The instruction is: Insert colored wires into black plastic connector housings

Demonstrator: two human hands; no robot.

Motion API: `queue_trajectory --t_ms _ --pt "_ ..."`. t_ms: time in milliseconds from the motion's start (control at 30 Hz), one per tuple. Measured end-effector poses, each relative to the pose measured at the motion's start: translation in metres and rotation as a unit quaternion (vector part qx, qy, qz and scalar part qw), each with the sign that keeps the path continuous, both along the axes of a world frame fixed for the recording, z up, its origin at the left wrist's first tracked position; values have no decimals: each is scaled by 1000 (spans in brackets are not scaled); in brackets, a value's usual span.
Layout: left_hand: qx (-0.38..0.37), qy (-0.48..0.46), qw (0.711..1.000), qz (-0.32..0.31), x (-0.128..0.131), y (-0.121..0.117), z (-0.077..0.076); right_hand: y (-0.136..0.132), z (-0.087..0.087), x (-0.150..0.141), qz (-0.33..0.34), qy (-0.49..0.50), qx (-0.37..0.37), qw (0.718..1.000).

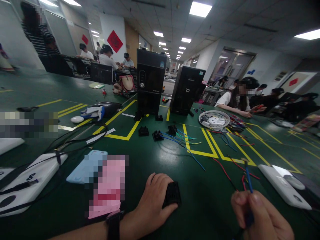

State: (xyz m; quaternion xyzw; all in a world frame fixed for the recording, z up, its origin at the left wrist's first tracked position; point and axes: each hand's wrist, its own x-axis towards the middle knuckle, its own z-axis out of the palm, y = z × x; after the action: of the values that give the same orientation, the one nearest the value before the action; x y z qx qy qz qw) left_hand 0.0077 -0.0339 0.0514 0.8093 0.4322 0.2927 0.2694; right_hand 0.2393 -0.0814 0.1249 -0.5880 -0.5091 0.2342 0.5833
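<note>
My left hand (155,200) rests on the green table near the front edge, fingers curled around a black plastic connector block (172,194). A dark watch sits on that wrist. My right hand (260,216) at the lower right pinches a blue wire (248,176) that points up and away from me. Further out lie three more black connector blocks (157,135) with blue and green wires (185,143) trailing from them. Loose red wires (225,171) lie between the hands and the yellow floor-tape lines.
Two black computer towers (150,81) stand upright mid-table. A white round basket (214,119) holds small parts at right. White devices with black cables (30,180) lie at left, another white device (282,186) at right. A person sits at the right; others work behind.
</note>
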Motion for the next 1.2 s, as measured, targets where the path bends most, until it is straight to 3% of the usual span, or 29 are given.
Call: queue_trajectory --t_ms 167,367,433,500,567,600,800,1000,1200 --pt "17 -19 1000 10 -1 -1 -7 13 13 13 35 -108 -7 994" --pt "19 -21 1000 0 0 -2 -9 50 51 0 78 -221 -52 971" --pt "22 -23 999 -2 0 -2 -9 70 59 -13 125 -256 -86 955" --pt "34 -25 999 -7 0 -2 -10 96 62 -29 173 -339 -93 920" --pt "49 -26 998 -16 1 -1 -12 126 59 -45 212 -456 -90 860" --pt "58 -28 998 -19 1 0 -13 142 55 -53 215 -476 -88 848" --pt "134 -58 989 -33 3 5 -18 217 24 -92 208 -517 -98 825" --pt "210 -88 973 -30 1 7 -15 241 4 -114 209 -528 -105 817" --pt "227 -55 971 -51 -2 7 -15 248 -5 -119 230 -538 -114 803"
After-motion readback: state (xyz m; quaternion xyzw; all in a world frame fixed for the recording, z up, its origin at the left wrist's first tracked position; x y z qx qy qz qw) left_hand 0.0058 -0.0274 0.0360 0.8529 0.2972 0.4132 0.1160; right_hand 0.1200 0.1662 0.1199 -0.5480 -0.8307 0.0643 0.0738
